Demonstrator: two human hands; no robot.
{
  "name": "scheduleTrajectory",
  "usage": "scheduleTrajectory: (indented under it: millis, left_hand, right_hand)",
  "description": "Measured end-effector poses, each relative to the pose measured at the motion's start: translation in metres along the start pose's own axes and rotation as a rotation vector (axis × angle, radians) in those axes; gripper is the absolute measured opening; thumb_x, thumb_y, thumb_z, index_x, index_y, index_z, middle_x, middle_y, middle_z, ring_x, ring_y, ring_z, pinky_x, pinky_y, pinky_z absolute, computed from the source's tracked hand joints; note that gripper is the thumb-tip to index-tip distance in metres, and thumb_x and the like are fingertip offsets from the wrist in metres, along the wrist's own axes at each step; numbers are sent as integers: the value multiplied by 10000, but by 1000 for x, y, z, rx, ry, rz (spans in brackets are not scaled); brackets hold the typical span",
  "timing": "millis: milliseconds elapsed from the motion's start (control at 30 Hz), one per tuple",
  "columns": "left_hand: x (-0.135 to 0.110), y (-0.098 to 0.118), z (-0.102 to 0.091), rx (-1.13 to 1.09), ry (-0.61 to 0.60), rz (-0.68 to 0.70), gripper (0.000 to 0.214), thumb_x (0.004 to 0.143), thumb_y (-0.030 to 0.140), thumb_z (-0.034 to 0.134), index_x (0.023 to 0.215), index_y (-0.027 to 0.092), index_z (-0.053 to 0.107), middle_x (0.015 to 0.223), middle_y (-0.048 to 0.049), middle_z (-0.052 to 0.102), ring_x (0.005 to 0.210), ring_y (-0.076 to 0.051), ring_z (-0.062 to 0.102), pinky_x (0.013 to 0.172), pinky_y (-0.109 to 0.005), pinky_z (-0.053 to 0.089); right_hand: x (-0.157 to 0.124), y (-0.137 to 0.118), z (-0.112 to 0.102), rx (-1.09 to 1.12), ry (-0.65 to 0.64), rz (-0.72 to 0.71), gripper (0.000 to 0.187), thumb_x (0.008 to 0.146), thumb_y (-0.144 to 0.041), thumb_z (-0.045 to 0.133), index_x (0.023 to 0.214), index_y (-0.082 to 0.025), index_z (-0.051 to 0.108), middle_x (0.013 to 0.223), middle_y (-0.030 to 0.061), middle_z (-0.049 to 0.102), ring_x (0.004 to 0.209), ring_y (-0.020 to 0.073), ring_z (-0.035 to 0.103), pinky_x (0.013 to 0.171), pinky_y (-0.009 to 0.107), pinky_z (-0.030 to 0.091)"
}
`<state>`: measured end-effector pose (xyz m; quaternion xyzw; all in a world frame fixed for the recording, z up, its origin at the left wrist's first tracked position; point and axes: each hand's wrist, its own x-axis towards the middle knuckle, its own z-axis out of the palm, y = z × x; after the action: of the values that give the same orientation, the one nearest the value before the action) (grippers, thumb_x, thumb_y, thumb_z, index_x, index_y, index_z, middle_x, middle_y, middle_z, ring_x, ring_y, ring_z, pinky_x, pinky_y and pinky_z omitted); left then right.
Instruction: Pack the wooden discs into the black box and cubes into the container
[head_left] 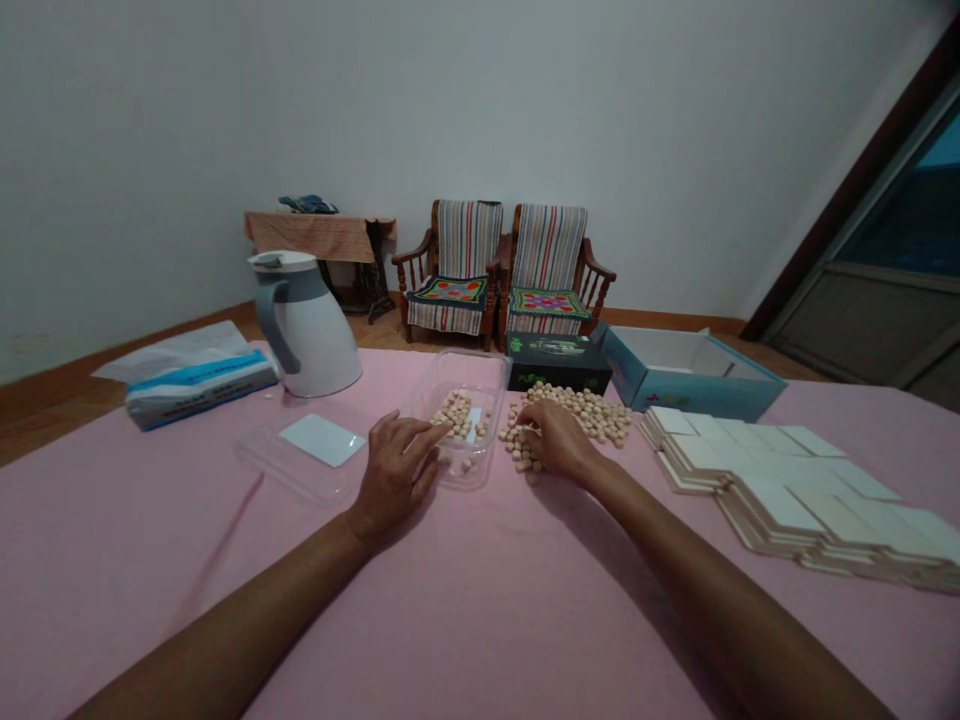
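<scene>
Small, round, pale wooden beads lie heaped on the pink cloth, right of a clear plastic box. More beads are inside the box, with a white label or card among them. My left hand rests at the box's left side, its fingers stretched over the edge and the thumb apart. At the left end of the heap, my right hand has its fingers curled down around some beads. Its fingertips are partly hidden. A clear plastic lid bearing a white label lies left of my left hand.
A white and grey jug stands at the back left beside a tissue pack. Behind the beads are a black box and an open blue box. Pale flat boards lie stacked at the right.
</scene>
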<state>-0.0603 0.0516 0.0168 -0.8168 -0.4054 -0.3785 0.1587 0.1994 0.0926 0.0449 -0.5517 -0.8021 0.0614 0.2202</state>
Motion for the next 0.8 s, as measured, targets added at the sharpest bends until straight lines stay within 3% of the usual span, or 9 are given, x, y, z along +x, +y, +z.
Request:
scheduleTrajectory:
  millis: [100,233,367,433,533,700,800]
  left_hand:
    - [0,0,0,1,7,9,294,867,183,523,1151,204,592,1026,-66,636,1003,-209,546,1037,-479,327]
    - [1,1,0,1,1,-1,319,859,178,524,1169,216,590,1035,-61,641,1010,-207,552,1046,-476,319]
    - [0,1,0,-2,-1,-6,313,861,173,519,1163,212,592,1042,-64,640,1017,-209,547,1048,-478,316]
    - [0,0,1,-3,-2,-8,315,862,172,519,1167,212,589,1040,-66,637,1021,-211,544,1050,-482,315]
    - [0,-1,1,-1,-10,-9,328,864,168,515,1182,216,581,1046,-68,633,1029,-212,542,1053,-485,313]
    - [-1,-1,0,-8,-18,-7,326,865,164,513,1180,217,577,1054,-66,631,1028,-209,544,1052,-485,315]
    - [0,0,0,-10,-7,-9,308,868,169,512,1164,216,582,1046,-65,629,1028,-210,538,1046,-483,320]
  right_hand:
    - [-6,-1,12,-12,-62,16,187,787,-103,496,803,-178,666,882,79,659,864,178,586,733,247,378]
    - [-10,-3,16,-1,-51,41,200,781,-83,463,739,-174,636,865,75,637,784,156,572,685,236,375]
    - [-1,-3,4,48,157,15,167,731,-73,506,802,-160,630,845,65,618,784,161,554,702,253,390]
    - [10,-8,-7,149,281,-7,161,729,-93,522,821,-157,638,803,40,610,711,139,545,684,251,402]
    - [29,-21,-20,317,369,-35,168,731,-137,544,854,-168,655,762,8,618,650,118,546,666,247,422]
    - [37,-23,-29,448,408,-41,229,746,-134,527,929,-166,660,838,25,672,677,120,591,693,257,448]
    - [19,-14,-29,330,297,-12,182,747,-105,512,819,-172,665,772,18,668,681,127,582,666,246,425]
